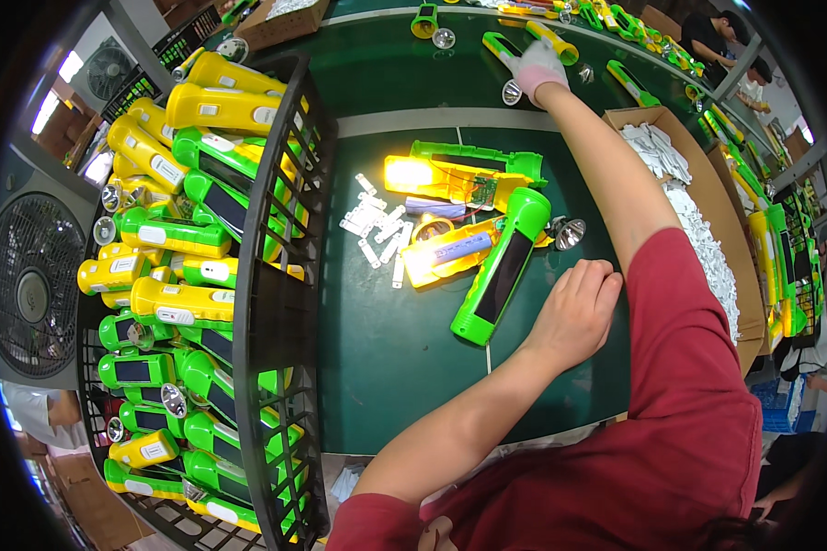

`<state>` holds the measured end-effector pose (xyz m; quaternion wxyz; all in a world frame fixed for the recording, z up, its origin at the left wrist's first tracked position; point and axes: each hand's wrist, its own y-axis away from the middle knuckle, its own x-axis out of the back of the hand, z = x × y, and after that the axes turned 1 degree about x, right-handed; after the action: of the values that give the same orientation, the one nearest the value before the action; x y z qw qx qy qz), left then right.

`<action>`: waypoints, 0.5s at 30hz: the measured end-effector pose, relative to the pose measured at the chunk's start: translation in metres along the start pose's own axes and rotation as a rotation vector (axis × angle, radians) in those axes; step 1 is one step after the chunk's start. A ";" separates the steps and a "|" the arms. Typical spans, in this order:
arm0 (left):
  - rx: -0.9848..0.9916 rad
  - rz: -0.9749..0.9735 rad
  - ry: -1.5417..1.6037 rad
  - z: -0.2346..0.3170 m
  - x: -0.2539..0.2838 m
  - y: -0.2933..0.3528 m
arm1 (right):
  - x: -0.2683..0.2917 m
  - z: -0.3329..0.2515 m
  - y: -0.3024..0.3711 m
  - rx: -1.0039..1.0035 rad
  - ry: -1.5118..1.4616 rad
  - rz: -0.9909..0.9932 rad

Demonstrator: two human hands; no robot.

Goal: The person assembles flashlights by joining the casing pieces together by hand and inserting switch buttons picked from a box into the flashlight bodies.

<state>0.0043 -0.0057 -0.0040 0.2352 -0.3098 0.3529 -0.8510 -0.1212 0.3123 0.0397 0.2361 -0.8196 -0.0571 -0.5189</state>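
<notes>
My left hand (577, 308) lies on the green work surface with its fingers curled in; whatever they may hold is hidden. Just left of it rests a green flashlight body (501, 271) with a dark panel, beside a loose silver reflector (569, 233). Beyond these are two opened yellow housings, lit bright: one (423, 266) holds a purple battery cell (461, 248), the other (496, 191) shows a circuit board. Small white strips (372, 220) are scattered to their left. My right hand (538, 69), in a white glove, reaches far ahead and closes on a green-and-yellow flashlight (503, 48).
A tall black crate (271, 275) full of yellow and green flashlights stands at the left. On the right is a cardboard box (735, 248) of white pieces. More flashlight parts (629, 83) lie along the far belt. A fan (33, 285) and other people (708, 41) are farther off.
</notes>
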 end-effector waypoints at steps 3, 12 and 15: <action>0.003 -0.032 0.024 0.002 -0.004 -0.003 | 0.052 -0.016 0.038 0.614 -0.052 -0.263; 0.049 -0.173 -0.129 -0.001 -0.011 0.015 | 0.129 -0.022 0.229 1.161 0.036 -0.703; 0.049 -0.355 -0.093 -0.005 -0.014 0.016 | 0.122 -0.013 0.245 1.122 0.107 -0.379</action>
<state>0.0138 -0.0048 -0.0241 0.1051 -0.4003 0.2606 -0.8723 0.0062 0.0716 0.0708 0.5388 -0.5178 -0.4561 -0.4832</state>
